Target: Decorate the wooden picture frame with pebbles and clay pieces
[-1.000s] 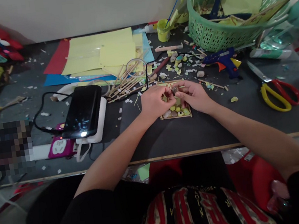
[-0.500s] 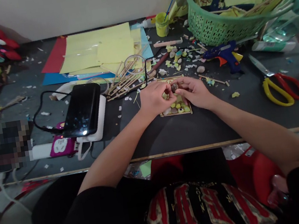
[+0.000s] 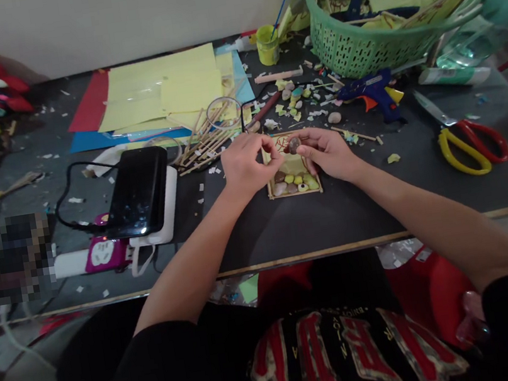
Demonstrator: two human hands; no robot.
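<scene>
A small wooden-stick frame (image 3: 292,175) lies on the dark table, with several painted pebbles in a row along its near edge. My right hand (image 3: 328,152) is above the frame's right side and pinches a small brownish pebble (image 3: 294,144) between thumb and fingers. My left hand (image 3: 245,165) hovers at the frame's left edge with its fingers curled and thumb and fingertip pinched close; whether anything is between them I cannot make out.
A phone on a white power bank (image 3: 143,193) lies to the left, beside loose wooden sticks (image 3: 206,140). Behind are yellow paper sheets (image 3: 167,92), a yellow cup (image 3: 267,45), a green basket (image 3: 381,18), a blue glue gun (image 3: 373,90). Scissors (image 3: 466,139) lie right.
My left hand has drawn a little to the left, away from the pebble, which stays in my right hand. The frame's pebbles now show more. The view has shifted slightly.
</scene>
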